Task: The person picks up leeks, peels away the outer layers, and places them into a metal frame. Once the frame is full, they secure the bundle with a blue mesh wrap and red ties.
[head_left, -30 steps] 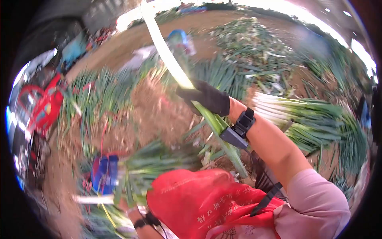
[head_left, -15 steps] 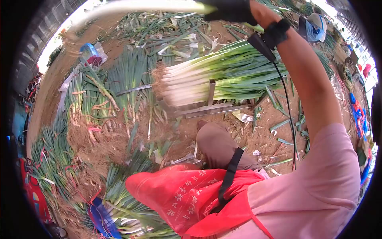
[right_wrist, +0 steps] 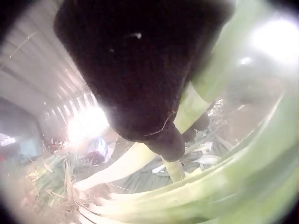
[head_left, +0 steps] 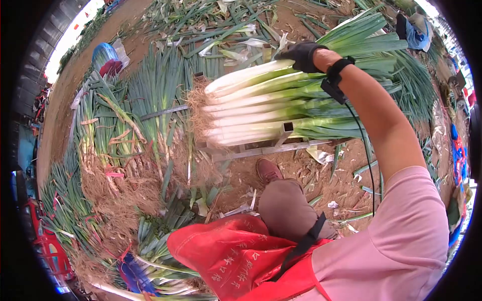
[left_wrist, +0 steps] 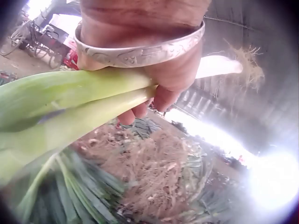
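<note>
My right hand (head_left: 304, 56), in a black glove, grips a long green onion (head_left: 241, 78) at the far side of a stack of green onions (head_left: 256, 116). The stack lies on a metal rack (head_left: 286, 131), white root ends to the left and leaves to the right. In the right wrist view the gloved thumb and fingers curl round the stalk, just above the others. My bare left hand (left_wrist: 175, 77), below a silver bangle (left_wrist: 140, 55), holds another green onion (left_wrist: 88, 88), its roots pointing right. The head view does not show this hand.
Unsorted green onions with tangled roots (head_left: 123, 195) lie in heaps on the left. A blue-wrapped bundle (head_left: 134, 275) sits at lower left. Loose leaves (head_left: 221, 42) litter the dirt floor at the back. My shoe (head_left: 269, 170) stands beside the rack.
My right hand has carried the green onion to the right and lowered it onto the stack's far side. The head view has swung toward the rack, and the left hand has left it.
</note>
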Motion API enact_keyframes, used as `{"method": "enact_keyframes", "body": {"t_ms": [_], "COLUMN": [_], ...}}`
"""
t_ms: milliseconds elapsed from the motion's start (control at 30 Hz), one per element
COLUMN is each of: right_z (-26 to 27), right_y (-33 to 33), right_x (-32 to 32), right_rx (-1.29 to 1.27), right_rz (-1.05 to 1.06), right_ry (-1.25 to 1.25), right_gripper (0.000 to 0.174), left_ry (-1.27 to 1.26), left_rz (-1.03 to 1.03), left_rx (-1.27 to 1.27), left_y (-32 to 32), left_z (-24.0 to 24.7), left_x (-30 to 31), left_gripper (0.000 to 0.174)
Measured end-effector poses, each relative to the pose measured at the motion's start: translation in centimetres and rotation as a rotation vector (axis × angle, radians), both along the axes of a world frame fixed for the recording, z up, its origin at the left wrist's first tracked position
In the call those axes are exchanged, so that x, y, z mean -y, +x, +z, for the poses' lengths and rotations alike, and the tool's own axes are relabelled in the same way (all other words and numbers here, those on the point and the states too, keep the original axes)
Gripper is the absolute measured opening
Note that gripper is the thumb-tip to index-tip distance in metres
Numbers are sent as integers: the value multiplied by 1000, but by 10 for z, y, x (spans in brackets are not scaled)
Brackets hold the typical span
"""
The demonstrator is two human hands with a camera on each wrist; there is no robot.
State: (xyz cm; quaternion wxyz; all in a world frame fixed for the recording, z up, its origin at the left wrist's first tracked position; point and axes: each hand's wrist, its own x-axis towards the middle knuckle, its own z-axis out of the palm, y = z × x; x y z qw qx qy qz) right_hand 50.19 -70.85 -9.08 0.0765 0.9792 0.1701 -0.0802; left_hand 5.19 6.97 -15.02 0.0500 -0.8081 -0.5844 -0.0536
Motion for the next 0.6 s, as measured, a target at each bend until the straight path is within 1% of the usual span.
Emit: {"method": "enact_keyframes", "body": {"t_ms": [33, 67, 133, 167, 200, 267, 300, 333, 400, 433, 467, 533, 567, 600], "right_z": [-17, -31, -75, -76, -78, -81, -87, -76, -94, -96, -102, -111, -116, -117], "right_y": [11, 15, 31, 34, 38, 45, 43, 28, 11, 5, 5, 18, 21, 25], "right_x": [2, -6, -11, -17, -25, -31, -24, -48, -50, -53, -52, -46, -40, -34], "right_rx": [-55, -125, -144, -219, -227, -187, -142, -117, 32, 56, 111, 84, 126, 102], "right_rz": [50, -11, -41, -110, -110, -19, 19, -21, -106, -164, -144, -238, -196, -159], "right_ry": [34, 59, 147, 220, 221, 244, 236, 90, 122, 168, 166, 314, 340, 321], "right_gripper": [54, 49, 49, 46, 46, 42, 36, 33, 31, 31, 33, 34, 34, 34], "left_ry": [-21, -59, -159, -225, -311, -469, -768, -781, -863, -917, -918, -1118, -1086, -1045], "left_rz": [-3, -24, -52, -87, -136, -436, -570, -582, -702, -619, -608, -644, -662, -668], "left_rx": [8, 21, 89, 144, 204, 381, 726, 716, 800, 890, 897, 1054, 1068, 1089], "left_y": [8, 18, 43, 55, 67, 89, 111, 134, 177, 191, 202, 226, 239, 247], "left_z": [4, 9, 17, 21, 23, -3, -2, 7, 26, 32, 42, 65, 73, 81], "left_x": [2, 5, 17, 21, 30, 8, 37, 63, 107, 119, 133, 152, 157, 162], "left_gripper": [45, 45, 46, 46, 47, 64, 26, 26, 18, 20, 20, 27, 30, 33]}}
